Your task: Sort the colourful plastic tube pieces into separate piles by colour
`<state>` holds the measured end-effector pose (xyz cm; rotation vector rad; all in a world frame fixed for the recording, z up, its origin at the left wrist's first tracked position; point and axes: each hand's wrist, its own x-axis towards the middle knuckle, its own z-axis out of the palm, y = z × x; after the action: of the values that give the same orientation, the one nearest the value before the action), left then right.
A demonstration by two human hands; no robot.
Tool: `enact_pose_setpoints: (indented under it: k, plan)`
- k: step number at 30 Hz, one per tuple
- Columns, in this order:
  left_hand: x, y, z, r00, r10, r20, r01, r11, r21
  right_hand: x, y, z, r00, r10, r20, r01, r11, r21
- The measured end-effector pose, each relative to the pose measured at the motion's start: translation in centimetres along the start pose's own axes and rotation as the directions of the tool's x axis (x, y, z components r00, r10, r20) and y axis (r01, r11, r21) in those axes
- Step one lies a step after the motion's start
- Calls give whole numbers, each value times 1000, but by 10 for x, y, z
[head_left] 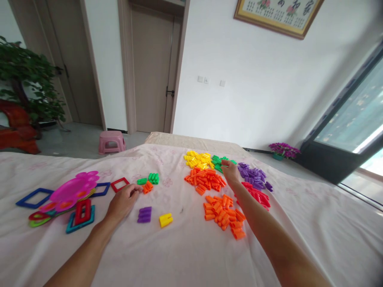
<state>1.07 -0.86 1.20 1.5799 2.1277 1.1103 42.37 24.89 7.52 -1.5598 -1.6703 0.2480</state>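
My left hand rests on the cloth with its fingers curled together. Its fingertips lie against or right beside an orange plastic block; whether anything is pinched in them is hidden. Just beyond are a green block and a larger green piece. Nearer me lie a purple block and a yellow block. Across the table, my right hand reaches over the pile of green blocks, fingers drawn together at its edge. What they hold, if anything, is too small to make out.
Around the right arm sit piles of yellow, red-orange, orange, purple and red blocks. At left are a pink flower-shaped plate and magnetic frames. A pink stool stands beyond the table.
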Motion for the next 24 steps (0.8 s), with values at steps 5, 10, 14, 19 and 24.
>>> enact_pose_setpoints:
  k: [5, 10, 14, 19, 24]
  plan:
    - [-2, 6, -2, 994, -3, -105, 6, 1000, 25, -54, -101, 33, 894, -373, 250, 304, 912, 274]
    - [-1, 3, -2, 993, 16, -116, -12, 999, 34, -125, -177, 87, 585, -576, 571, 521, 806, 280]
    - [-2, 3, -1, 998, 25, -64, -24, 999, 23, -145, -206, 123, 531, -547, 647, 633, 764, 127]
    - [-1, 1, -1, 999, 19, -40, -17, 999, 41, -147, -214, 134, 510, -492, 706, 669, 742, 34]
    - [1, -3, 0, 999, 21, -34, -19, 998, 67, -151, -198, 119, 517, -524, 677, 679, 733, 49]
